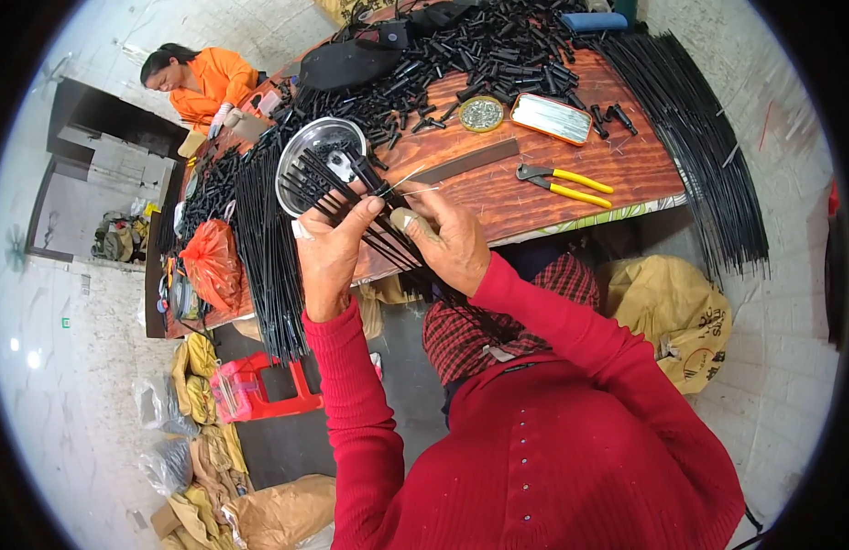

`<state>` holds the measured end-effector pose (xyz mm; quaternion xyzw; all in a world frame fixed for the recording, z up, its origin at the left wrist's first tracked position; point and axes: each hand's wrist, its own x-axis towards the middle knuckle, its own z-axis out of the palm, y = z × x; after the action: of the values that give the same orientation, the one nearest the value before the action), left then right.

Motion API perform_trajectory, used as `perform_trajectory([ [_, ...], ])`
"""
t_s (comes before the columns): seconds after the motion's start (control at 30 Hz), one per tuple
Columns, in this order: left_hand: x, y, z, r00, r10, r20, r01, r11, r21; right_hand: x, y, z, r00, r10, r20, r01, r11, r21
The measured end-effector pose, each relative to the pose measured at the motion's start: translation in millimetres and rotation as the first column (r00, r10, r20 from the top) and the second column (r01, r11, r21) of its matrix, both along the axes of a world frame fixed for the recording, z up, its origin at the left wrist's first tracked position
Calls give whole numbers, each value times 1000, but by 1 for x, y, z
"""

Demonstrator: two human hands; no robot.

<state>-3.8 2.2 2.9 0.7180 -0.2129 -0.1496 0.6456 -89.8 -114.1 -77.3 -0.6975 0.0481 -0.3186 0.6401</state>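
Your left grip [329, 247] and right grip [447, 243] together grasp thin black rods [392, 247], short black cylinder [369, 176], over the red-brown wood-grain counter's [635, 151] near edge. Dark-printed yellow sack [667, 307] below its near right corner. Scuffed whitish wall [113, 321].

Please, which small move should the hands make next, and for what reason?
Perhaps the right hand should gather the two thin pale wires: their ends stick out at different angles between the hands, while the left hand grips the black rods close by.
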Motion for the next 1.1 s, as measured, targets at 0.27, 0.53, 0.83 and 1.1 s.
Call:
perform_trajectory([
  [0.27,2,3,-2,1000,-2,-32,0,999,-43,-2,-8,9,995,-94,-11,93,992,-81],
  [0.53,10,8,3,997,-64,-36,65,997,32,-5,-19,14,990,135,-31,-133,990,55],
  [0.83,14,6,11,988,-156,-18,157,984,83,-7,-24,13,984,165,-66,-161,985,62],
  [1.1,27,11,-6,963,-265,-55,265,964,-6,-9,-29,16,974,212,-82,-199,970,141],
])
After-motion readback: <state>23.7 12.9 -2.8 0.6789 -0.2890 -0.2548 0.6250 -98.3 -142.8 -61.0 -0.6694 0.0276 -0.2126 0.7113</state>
